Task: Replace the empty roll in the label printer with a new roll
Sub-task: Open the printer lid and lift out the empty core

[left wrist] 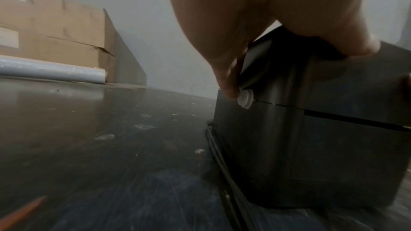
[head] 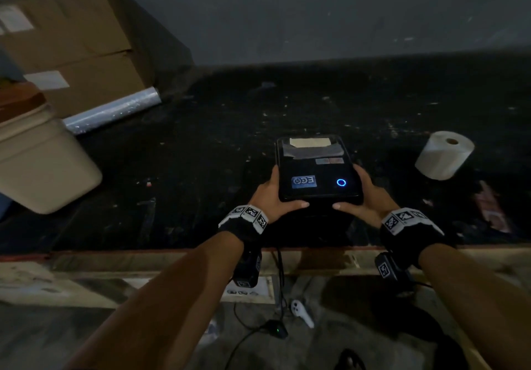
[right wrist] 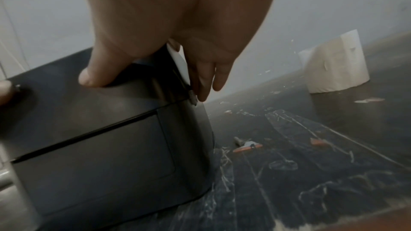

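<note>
A black label printer (head: 316, 174) with a blue ring light stands on the dark table, its lid down. My left hand (head: 270, 197) grips the lid's left side, thumb along the front edge. In the left wrist view its fingers press a pale side latch (left wrist: 244, 98) on the printer (left wrist: 322, 147). My right hand (head: 366, 194) grips the right side the same way, and its fingertips sit at the right latch (right wrist: 193, 98) of the printer (right wrist: 100, 147). A full white label roll (head: 444, 155) stands apart on the table to the right, also in the right wrist view as the roll (right wrist: 336, 66).
Cardboard boxes (head: 71, 47) and a roll of clear film (head: 112, 113) lie at the back left. A beige bin (head: 40, 162) is at the left. Tape scraps (head: 491, 211) litter the right side. A cable runs from the printer over the table's wooden front edge (head: 172, 260).
</note>
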Demonstrator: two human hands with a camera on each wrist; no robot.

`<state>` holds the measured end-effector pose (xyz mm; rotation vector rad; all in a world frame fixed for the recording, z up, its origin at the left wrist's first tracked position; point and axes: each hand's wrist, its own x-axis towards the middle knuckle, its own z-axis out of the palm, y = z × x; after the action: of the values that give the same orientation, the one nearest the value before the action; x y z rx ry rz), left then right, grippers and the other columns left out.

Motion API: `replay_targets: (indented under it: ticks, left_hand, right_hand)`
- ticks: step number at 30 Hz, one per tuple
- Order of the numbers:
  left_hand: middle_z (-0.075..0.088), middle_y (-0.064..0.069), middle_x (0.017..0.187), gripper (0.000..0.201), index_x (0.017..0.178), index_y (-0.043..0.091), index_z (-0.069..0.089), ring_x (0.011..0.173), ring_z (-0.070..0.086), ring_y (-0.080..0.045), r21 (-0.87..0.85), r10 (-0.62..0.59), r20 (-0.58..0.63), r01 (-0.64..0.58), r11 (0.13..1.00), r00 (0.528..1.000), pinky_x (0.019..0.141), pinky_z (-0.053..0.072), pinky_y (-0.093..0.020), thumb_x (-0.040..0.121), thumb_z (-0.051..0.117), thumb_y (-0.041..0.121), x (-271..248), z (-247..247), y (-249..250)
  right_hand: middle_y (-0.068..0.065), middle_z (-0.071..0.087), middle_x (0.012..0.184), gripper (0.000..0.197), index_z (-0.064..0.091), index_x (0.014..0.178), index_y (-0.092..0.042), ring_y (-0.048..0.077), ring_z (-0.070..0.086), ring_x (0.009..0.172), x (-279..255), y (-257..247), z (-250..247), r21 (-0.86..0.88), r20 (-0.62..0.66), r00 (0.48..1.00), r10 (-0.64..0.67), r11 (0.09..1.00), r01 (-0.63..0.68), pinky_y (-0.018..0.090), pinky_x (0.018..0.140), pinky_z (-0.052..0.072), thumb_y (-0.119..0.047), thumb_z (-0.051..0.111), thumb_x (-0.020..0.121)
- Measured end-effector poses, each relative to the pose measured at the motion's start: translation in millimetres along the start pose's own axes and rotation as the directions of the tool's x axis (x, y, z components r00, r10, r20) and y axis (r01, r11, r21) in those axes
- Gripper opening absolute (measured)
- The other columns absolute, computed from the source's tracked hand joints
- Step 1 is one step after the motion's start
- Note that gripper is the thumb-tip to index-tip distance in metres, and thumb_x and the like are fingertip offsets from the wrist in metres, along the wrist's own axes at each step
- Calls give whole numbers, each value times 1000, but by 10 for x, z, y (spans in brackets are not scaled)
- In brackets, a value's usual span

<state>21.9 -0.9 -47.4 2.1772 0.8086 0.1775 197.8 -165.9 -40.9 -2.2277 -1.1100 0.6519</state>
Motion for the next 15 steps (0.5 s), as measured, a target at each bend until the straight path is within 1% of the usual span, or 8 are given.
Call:
replay_targets:
  ticks: [2, 3, 6, 9, 12, 14, 15]
  left_hand:
    - [45, -11, 143, 117, 147, 18, -6, 127, 49, -24, 6, -42, 21, 42, 999, 999, 103, 39, -28, 68, 73, 51, 7, -3, 1]
    - [44, -12, 144, 118, 146, 17, -8, 127, 48, -24, 15, -56, 25, 56, 998, 998, 103, 39, -28, 68, 72, 52, 14, -5, -5]
    - [44, -13, 144, 119, 146, 17, -9, 127, 48, -25, 21, -66, 23, 66, 998, 998, 102, 39, -28, 68, 71, 54, -2, -6, 2]
    - [45, -12, 144, 116, 146, 20, -9, 127, 49, -26, 8, -72, 10, 72, 997, 997, 104, 39, -30, 69, 70, 55, -18, -8, 6]
    - [48, -10, 141, 112, 147, 24, -5, 127, 49, -26, 1, -62, -10, 62, 998, 998, 107, 40, -33, 69, 68, 57, -10, -58, 19]
    - [53, -8, 138, 108, 147, 27, 2, 126, 50, -26, -4, -62, -37, 62, 998, 997, 106, 41, -33, 67, 68, 60, 6, -97, 26]
    - [55, -7, 136, 105, 146, 27, 8, 125, 51, -26, -10, -54, -58, 54, 999, 997, 105, 41, -31, 66, 68, 61, 9, -113, 41]
  right_hand:
    - [10, 37, 147, 105, -3, 144, -28, 30, 41, 131, 11, 0, -3, 11, 11, 1000, 15, 1000, -15, 35, 107, 31, -40, 72, 72]
    - [10, 37, 148, 105, -3, 144, -29, 30, 40, 131, 17, 5, 0, 21, 12, 1000, 16, 1000, -16, 35, 107, 31, -40, 73, 71]
    - [11, 39, 146, 105, 0, 144, -30, 31, 42, 130, 20, 19, 13, 38, -5, 1000, 28, 999, -27, 37, 107, 32, -41, 73, 70]
    - [15, 43, 143, 104, 1, 142, -30, 35, 46, 126, 32, 29, 18, -1, -17, 999, 44, 999, -44, 41, 107, 36, -46, 72, 69]
    - [18, 45, 140, 102, 2, 142, -31, 38, 48, 123, 62, -10, -18, -45, -25, 999, 48, 998, -49, 44, 106, 38, -51, 70, 69]
    - [18, 46, 140, 100, 4, 142, -31, 38, 49, 122, 87, -55, -63, -66, -17, 999, 50, 997, -51, 44, 106, 39, -52, 69, 68]
    - [18, 48, 138, 100, 6, 141, -31, 38, 51, 120, 95, -83, -86, -70, -21, 999, 50, 996, -52, 45, 104, 41, -54, 69, 67]
